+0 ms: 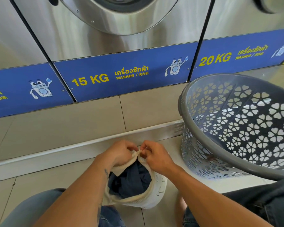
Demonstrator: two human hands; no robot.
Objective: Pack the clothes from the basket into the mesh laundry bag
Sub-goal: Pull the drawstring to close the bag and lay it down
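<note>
1. Head view: the mesh laundry bag [156, 185], white with a cream zip edge, stands on the tiled floor [31, 190] between the person's two denim-clad knees, close to the low white kerb at the floor's far edge.
2. The bag's mouth gapes toward the camera, and dark blue clothes [131, 182] fill the inside up to the opening.
3. The left hand [121, 153] is at the far, upper end of the bag's opening. Its fingers [131, 149] are curled and pinch the cream edge there.
4. The right hand [156, 156] meets it at the same spot. Its fingers [145, 145] are also curled tight and pinch the fabric end. The two hands almost touch.
5. Whether a zip pull lies between the fingertips cannot be told, as the spot is too small and covered.
6. The rest of the bag hangs below and behind both hands, between the forearms.
7. The grey plastic laundry basket [180, 104], with flower-shaped holes in its wall, stands on the floor to the right of the bag, near the right hand but apart from it.
8. Beyond the kerb rises a tiled step, and above it is the steel washer with a blue "15 KG" panel [125, 74]. A "20 KG" panel [233, 54] is behind the basket.
</note>
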